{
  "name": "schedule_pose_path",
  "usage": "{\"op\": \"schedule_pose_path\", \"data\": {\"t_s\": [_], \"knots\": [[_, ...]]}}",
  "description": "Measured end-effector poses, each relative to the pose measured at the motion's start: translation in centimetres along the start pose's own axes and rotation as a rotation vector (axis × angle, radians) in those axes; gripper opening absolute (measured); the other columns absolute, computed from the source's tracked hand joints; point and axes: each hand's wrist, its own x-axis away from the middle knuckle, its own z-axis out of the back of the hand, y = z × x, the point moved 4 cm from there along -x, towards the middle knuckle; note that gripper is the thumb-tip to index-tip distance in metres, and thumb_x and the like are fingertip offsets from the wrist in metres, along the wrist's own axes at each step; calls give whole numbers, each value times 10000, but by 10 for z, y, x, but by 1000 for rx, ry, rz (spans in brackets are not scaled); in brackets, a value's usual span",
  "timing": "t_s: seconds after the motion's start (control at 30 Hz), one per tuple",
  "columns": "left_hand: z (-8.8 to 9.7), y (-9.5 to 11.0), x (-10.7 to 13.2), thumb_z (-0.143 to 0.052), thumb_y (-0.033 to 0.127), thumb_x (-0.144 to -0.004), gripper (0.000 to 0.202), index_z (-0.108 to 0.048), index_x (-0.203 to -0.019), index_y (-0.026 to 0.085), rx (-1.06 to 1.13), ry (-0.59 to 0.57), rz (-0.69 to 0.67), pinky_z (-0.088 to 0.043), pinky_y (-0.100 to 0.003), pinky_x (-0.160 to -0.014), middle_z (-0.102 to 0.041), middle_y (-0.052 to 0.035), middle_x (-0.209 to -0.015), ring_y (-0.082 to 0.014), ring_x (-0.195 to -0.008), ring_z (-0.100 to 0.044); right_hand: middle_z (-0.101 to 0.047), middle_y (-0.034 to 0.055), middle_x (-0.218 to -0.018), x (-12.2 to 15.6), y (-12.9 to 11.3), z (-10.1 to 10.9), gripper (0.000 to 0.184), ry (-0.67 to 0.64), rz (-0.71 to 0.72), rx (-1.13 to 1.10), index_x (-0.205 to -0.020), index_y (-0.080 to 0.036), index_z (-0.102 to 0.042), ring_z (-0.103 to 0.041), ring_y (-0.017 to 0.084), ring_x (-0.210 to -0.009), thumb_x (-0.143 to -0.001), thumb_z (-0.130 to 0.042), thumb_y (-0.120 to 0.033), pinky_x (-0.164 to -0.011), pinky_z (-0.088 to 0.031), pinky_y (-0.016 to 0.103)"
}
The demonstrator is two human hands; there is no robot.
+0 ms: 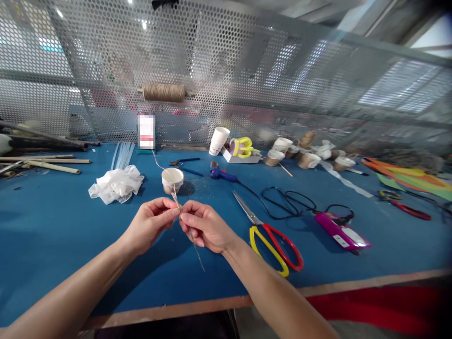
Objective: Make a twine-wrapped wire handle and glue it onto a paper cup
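Between my fingertips (173, 213), a thin length of twine (177, 199) is pinched by left hand (151, 222) and right hand (205, 226) together, close-set, I judge, to keep it steady; the fingertips hide whether it is knotted. Just beyond them stands a small white-wrapped cup (169, 187); to their right, scissors (262, 223) lie handles toward me, seemingly for easy reach.

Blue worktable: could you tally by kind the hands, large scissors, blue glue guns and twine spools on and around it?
Left hand and right hand: 2
Large scissors: 1
Blue glue gun: 1
Twine spool: 1
Total: 5
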Motion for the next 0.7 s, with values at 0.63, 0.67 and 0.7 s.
{"op": "schedule_pose_path", "data": {"t_s": [0.63, 0.67, 0.7], "knots": [[-2, 1, 2, -718, 249, -630, 182, -581, -623, 129, -37, -76, 2, -343, -204, -514, -556, 15, -612, -69, -534, -476, -524, -49, -561, 5, -3, -4, 169, -46, -15, 243, -703, -153, -503, -366, 12, -333, -742, -591, -292, -300, -276, 143], [-2, 2, 2, -718, 248, -631, 178, -584, -624, 131, -30, -98, 1, -351, -208, -522, -564, 12, -617, -76, -544, -489, -519, -56, -543, 6, -3, -4, 170, -79, -46, 178, -692, -156, -494, -344, 8, -323, -734, -597, -284, -288, -254, 136], [-3, 3, 2, -718, 246, -631, 175, -587, -623, 131, -31, -100, -6, -353, -208, -523, -570, 10, -617, -77, -547, -492, -510, -64, -525, 6, -4, -3, 175, -79, -49, 144, -677, -160, -483, -328, 5, -314, -728, -604, -275, -282, -235, 131]]}}
